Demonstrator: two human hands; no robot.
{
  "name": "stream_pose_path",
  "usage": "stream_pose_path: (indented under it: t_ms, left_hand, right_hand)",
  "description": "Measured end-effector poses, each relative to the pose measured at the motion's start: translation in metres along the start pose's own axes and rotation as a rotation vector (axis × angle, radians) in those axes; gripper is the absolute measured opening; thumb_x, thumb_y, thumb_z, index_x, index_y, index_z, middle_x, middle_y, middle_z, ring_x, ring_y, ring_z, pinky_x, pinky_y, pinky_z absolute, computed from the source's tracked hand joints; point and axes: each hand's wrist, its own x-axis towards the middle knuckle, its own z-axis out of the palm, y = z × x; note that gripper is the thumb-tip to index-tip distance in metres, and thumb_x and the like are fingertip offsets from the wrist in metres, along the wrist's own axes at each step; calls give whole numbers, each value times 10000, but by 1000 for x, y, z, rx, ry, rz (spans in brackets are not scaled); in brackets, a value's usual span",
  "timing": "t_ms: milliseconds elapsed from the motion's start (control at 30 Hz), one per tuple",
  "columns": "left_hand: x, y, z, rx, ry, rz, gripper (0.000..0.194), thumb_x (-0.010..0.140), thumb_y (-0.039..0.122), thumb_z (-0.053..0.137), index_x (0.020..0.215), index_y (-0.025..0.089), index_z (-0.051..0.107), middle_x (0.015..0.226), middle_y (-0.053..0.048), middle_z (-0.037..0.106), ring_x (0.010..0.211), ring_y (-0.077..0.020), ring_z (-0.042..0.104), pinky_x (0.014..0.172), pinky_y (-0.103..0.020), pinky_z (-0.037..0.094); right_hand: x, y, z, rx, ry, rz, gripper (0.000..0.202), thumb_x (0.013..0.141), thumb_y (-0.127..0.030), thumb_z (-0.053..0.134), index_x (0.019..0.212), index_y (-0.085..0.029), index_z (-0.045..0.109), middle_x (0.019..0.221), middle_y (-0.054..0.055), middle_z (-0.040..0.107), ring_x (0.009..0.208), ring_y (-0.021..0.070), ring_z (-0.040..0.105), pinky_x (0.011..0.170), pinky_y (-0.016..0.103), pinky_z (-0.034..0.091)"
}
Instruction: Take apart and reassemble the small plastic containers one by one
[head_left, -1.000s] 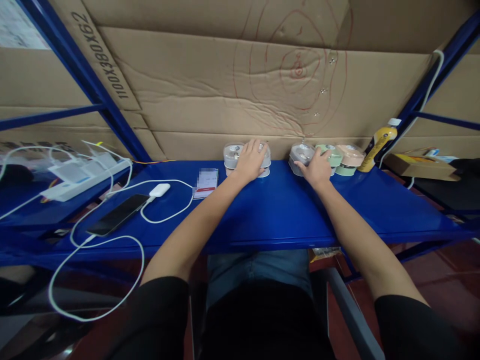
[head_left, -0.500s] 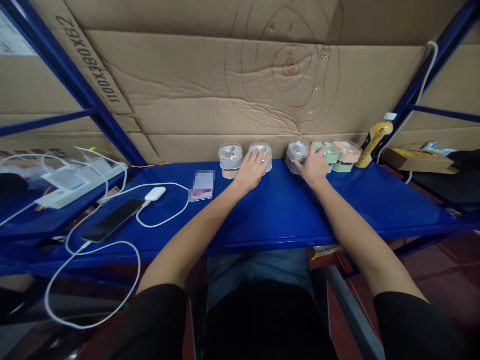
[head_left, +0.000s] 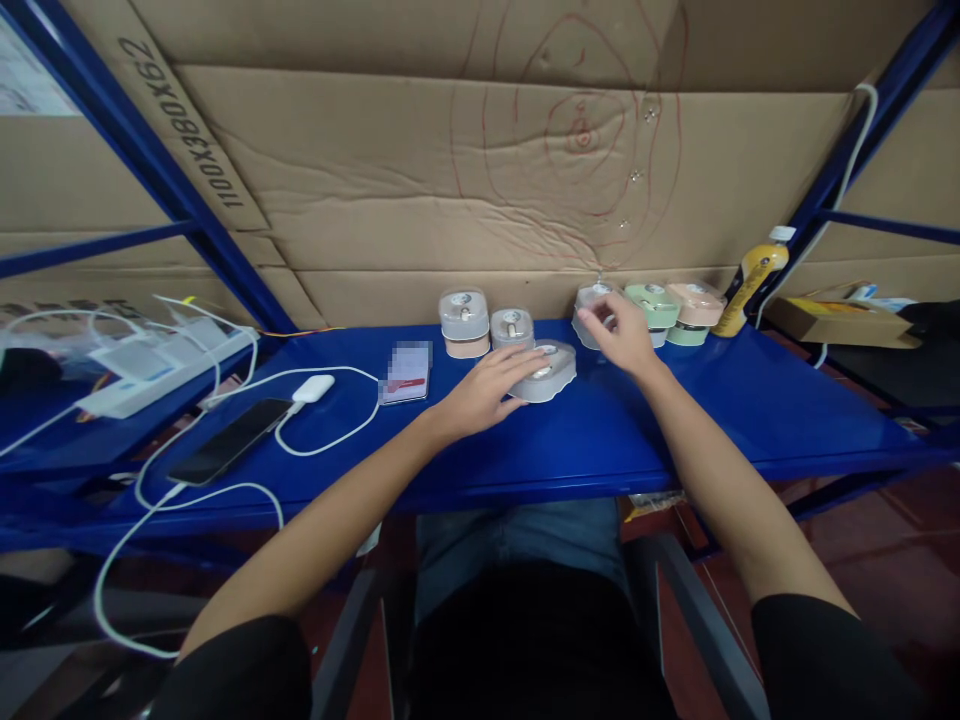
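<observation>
My left hand (head_left: 499,388) is closed over the left side of a grey lidded box (head_left: 556,374) at the middle of the blue table, fingers on its clear lid and thumb at the near side. Just behind it stands another grey box (head_left: 512,328), partly hidden by that hand. My right hand (head_left: 626,332) is beside a third grey box (head_left: 592,300) at the back, thumb and forefinger apart; whether it touches the box is unclear. To the left, a grey-topped box with a peach base (head_left: 464,322) stands upright.
Green (head_left: 651,304) and peach (head_left: 696,303) lidded boxes stand at back right beside a yellow drink bottle (head_left: 754,280). Two phones, one dark (head_left: 229,440) and one lit (head_left: 407,372), lie left among white cables. A cardboard sheet (head_left: 375,160) walls the back.
My left hand has brought a grey box forward and to the right, uncovering another grey box behind it. My right hand's fingers have drawn back from the green box and curled.
</observation>
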Motion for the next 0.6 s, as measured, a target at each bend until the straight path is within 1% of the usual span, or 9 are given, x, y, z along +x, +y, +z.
stream_pose_path:
  t_ms: [33,100,167,233,300,400,467,533,600]
  left_hand:
    - [-1,-2,-2,-32,-14,-11,736,998,163,665,1674,341,433,1732,-64,494,1662,-284,375,1348,-597,367]
    - [-3,-5,-5,-88,-46,-17,735,980,128,655,1653,354,465,1727,-57,500,1679,-267,344,1356,-601,358]
    - [-3,-6,-8,-139,-73,-33,717,968,111,641,1628,349,496,1756,-58,452,1692,-257,313,1371,-586,339]
    - [-3,-7,-9,-177,-89,-69,701,953,109,643,1603,339,517,1806,-63,348,1694,-260,306,1377,-557,334]
    - [-5,-8,-9,-197,-88,-102,708,931,100,649,1589,329,521,1823,-76,288,1687,-270,323,1371,-529,350]
    - [-7,-12,-3,-192,-76,-133,771,902,62,626,1615,314,476,1793,-106,326,1670,-290,354,1360,-520,370]
    - [-8,-16,2,-178,-57,-170,815,887,69,636,1646,278,427,1765,-146,363,1655,-319,380,1353,-534,376]
    - [-9,-21,8,-188,-48,-206,888,866,137,719,1677,226,369,1746,-194,386,1637,-361,405,1346,-558,379]
    - [-9,-26,13,-226,-49,-237,1014,831,262,834,1699,189,316,1739,-231,393,1628,-398,410,1341,-583,374]
  right_hand:
    - [-3,-5,1,90,-115,-76,535,1021,-679,537,1213,-216,724,1237,139,765,1148,310,704,1021,471,572]
    - [-8,-11,6,212,-313,-207,654,904,-722,703,1347,-241,718,1424,133,726,1315,346,665,1122,527,536]
    - [-11,-14,15,265,-441,-289,877,773,-717,848,1500,-268,649,1591,130,628,1477,380,569,1226,588,453]
    - [-13,-15,25,273,-510,-335,1011,707,-687,917,1573,-278,594,1649,134,575,1545,390,506,1272,610,395]
    - [-14,-15,32,255,-530,-359,1019,700,-665,934,1575,-273,591,1620,141,593,1529,391,518,1264,607,403]
    - [-17,-19,37,153,-490,-330,1006,690,-695,935,1535,-251,617,1481,156,647,1403,404,595,1197,602,467]
    - [-21,-24,38,54,-463,-286,1039,668,-748,928,1509,-218,625,1385,171,646,1305,415,629,1143,597,505]
    - [-25,-32,39,-39,-456,-254,1070,654,-797,914,1482,-184,626,1319,186,627,1231,424,644,1091,590,533]
    - [-28,-38,42,-112,-450,-238,1085,649,-837,895,1463,-174,624,1284,195,608,1195,438,648,1052,593,549]
